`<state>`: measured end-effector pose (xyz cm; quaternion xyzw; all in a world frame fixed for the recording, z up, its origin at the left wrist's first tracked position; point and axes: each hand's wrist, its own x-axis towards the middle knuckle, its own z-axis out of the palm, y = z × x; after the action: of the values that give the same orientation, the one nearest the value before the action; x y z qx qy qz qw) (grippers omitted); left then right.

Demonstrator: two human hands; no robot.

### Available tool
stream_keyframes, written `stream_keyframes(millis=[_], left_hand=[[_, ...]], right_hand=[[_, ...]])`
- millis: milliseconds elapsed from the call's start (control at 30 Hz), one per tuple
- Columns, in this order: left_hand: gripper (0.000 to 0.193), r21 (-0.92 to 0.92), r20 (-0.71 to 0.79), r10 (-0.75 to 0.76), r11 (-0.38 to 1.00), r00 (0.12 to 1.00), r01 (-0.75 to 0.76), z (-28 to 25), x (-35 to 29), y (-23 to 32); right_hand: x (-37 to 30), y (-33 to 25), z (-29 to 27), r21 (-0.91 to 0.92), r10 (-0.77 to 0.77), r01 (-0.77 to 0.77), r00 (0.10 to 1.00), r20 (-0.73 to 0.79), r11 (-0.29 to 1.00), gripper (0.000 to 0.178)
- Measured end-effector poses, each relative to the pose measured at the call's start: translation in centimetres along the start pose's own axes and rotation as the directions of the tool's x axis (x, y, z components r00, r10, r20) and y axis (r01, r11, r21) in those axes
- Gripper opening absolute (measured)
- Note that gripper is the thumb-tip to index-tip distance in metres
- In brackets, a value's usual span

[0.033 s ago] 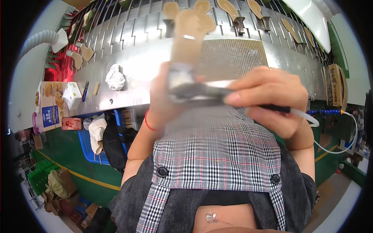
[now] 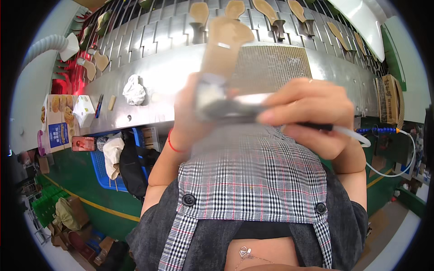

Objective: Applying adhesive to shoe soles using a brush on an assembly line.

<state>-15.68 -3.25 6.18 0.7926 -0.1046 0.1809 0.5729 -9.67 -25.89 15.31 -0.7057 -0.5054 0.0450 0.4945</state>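
Note:
My left hand (image 2: 184, 101), with a red string at its wrist, is closed round the heel end of a tan shoe sole (image 2: 220, 56). The sole's front points away from me over the bench, and it is smeared by motion. In my right hand (image 2: 314, 106) is a dark slim hand tool (image 2: 318, 126) with a pale hose (image 2: 350, 133) running off to the right. The tool's front end meets the blurred heel end of the sole; I cannot tell its exact tip.
Behind lies a ribbed mat (image 2: 275, 63) on the metal bench (image 2: 167, 97). More soles (image 2: 266, 11) stand on the slatted conveyor (image 2: 167, 27). A crumpled white cloth (image 2: 134, 90) and a phone (image 2: 84, 143) are at left, above a blue crate (image 2: 101, 174). A cardboard box (image 2: 389, 99) stands right.
The front of the sole has shifted slightly down and right. My right hand has moved a little to the left with the tool.

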Motion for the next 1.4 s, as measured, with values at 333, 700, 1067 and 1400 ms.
stream_keyframes(millis=[333,700,1067,1400], left_hand=[[0.037,0.112,0.168,-0.123,0.988,0.978,0.105,-1.3,0.1,0.6],[0.046,-0.027,0.256,-0.367,0.922,0.894,0.386,-2.4,-0.4,0.5],[0.048,-0.291,0.166,-0.298,0.896,0.940,0.336,-2.6,-1.3,-1.2],[0.057,-0.567,0.295,-0.140,0.771,0.945,0.291,-2.6,-0.5,0.0]], right_hand=[[0.7,0.4,-2.0,0.077,-0.127,0.118,0.984,0.126,0.990,0.026],[0.1,-0.1,-2.6,-0.216,-0.028,0.031,0.999,0.016,0.976,0.021],[-0.9,0.0,-1.4,-0.167,-0.273,0.273,0.962,0.022,0.947,0.027],[-1.6,0.5,-1.6,-0.351,-0.186,0.158,0.982,-0.047,0.923,0.028]])
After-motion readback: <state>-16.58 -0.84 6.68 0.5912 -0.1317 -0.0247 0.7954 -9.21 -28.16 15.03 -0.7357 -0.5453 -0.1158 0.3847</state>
